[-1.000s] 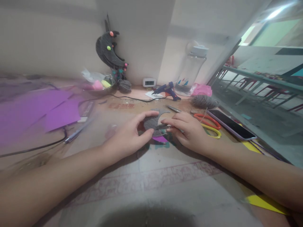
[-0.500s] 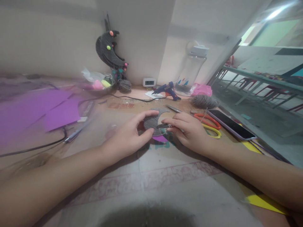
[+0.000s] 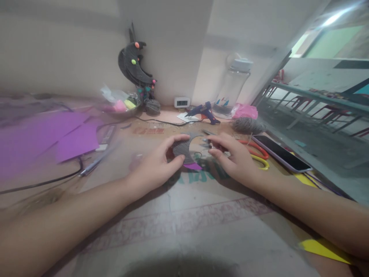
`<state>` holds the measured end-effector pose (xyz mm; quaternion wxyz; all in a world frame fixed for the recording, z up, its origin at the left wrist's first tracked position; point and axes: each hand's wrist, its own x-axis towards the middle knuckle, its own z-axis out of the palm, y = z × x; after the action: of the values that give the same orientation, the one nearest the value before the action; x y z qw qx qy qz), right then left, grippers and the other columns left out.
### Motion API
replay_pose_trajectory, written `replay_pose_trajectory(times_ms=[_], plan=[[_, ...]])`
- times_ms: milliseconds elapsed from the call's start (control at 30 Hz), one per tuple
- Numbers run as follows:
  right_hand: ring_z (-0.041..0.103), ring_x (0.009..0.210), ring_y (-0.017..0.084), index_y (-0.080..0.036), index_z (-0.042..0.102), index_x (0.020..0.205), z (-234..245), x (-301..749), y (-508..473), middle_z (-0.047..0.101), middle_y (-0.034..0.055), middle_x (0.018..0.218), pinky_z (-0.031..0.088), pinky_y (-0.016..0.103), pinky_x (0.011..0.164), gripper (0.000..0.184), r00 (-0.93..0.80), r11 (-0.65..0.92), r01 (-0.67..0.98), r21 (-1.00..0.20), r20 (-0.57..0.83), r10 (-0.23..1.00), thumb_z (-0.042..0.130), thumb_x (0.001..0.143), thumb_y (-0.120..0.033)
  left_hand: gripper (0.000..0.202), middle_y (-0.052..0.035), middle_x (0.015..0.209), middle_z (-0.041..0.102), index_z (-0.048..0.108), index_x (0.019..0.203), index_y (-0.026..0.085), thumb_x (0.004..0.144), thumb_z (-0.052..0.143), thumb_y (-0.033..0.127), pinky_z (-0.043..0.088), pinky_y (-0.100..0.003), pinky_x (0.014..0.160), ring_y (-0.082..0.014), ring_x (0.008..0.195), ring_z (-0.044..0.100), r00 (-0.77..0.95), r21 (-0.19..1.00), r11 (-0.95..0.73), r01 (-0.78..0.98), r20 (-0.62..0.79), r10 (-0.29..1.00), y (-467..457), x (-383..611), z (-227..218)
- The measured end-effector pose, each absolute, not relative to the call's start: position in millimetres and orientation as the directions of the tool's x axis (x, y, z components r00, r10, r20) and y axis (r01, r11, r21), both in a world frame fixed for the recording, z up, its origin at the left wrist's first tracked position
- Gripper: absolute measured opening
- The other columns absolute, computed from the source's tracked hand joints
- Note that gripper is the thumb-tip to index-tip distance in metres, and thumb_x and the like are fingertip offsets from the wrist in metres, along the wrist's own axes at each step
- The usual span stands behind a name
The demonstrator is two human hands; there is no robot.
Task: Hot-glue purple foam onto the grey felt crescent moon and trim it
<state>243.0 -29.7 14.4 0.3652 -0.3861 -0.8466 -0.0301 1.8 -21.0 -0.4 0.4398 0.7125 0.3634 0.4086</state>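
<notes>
A grey crescent-shaped piece wrapped in yarn (image 3: pixel 184 148) lies on the table in front of me. My left hand (image 3: pixel 160 163) grips its left side between thumb and fingers. My right hand (image 3: pixel 230 157) sits just right of the crescent, fingers curled and pinched at its inner edge around something small that I cannot make out. A purple scrap (image 3: pixel 193 166) pokes out under the crescent.
Orange and yellow scissors (image 3: pixel 258 156) and a phone (image 3: pixel 281 152) lie to the right. A glue gun (image 3: pixel 201 110), grey yarn ball (image 3: pixel 248 125), water bottle (image 3: pixel 233 86) and dark moon decoration (image 3: pixel 132 65) stand at the back. Purple paper (image 3: pixel 66 140) and a cable (image 3: pixel 52 179) lie left.
My right hand has lifted slightly and shifted back and to the right off the crescent's tip. The left hand keeps its hold. The view has tilted a little.
</notes>
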Motion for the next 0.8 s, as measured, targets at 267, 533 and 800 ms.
replay_pose_trajectory(times_ms=[267, 533, 800], plan=[[0.058, 0.108, 0.026, -0.021, 0.044, 0.145, 11.7, 252.6, 8.7, 0.058, 0.0144, 0.121, 0.047, 0.049, 0.098, 0.051, -0.32, 0.575, 0.741, -0.347, 0.569, 0.757, 0.045, 0.094, -0.018, 0.046, -0.0092, 0.138, 0.055, 0.049, 0.129, 0.02, 0.084, 0.056, 0.014, 0.044, -0.034, 0.105, -0.0195, 0.124, 0.053, 0.337, 0.952, -0.307, -0.009, 0.292, 0.895, -17.0, 5.7, 5.7], [0.061, 0.112, 0.023, -0.019, 0.067, 0.101, 15.7, 238.5, -10.7, 0.069, 0.011, 0.111, 0.045, 0.045, 0.1, 0.019, -0.37, 0.694, 0.637, -0.335, 0.657, 0.657, 0.048, 0.098, -0.025, 0.065, -0.0114, 0.124, 0.064, 0.033, 0.144, 0.023, 0.086, 0.06, 0.016, 0.051, -0.035, 0.091, -0.0196, 0.106, 0.064, 0.404, 0.96, -0.239, -0.146, 0.279, 0.871, -20.5, 9.4, 5.5], [0.066, 0.084, 0.016, -0.018, 0.07, 0.109, 23.9, 216.8, -43.2, 0.074, 0.007, 0.107, 0.052, 0.029, 0.073, 0.025, -0.405, 0.535, 0.601, -0.593, 0.351, 0.844, 0.062, 0.089, -0.03, 0.049, -0.0092, 0.128, 0.06, 0.042, 0.134, 0.025, 0.088, 0.057, 0.015, 0.049, -0.03, 0.083, -0.017, 0.102, 0.062, 0.418, 0.932, -0.354, -0.081, 0.355, 0.836, -18.9, 6.6, 1.9]])
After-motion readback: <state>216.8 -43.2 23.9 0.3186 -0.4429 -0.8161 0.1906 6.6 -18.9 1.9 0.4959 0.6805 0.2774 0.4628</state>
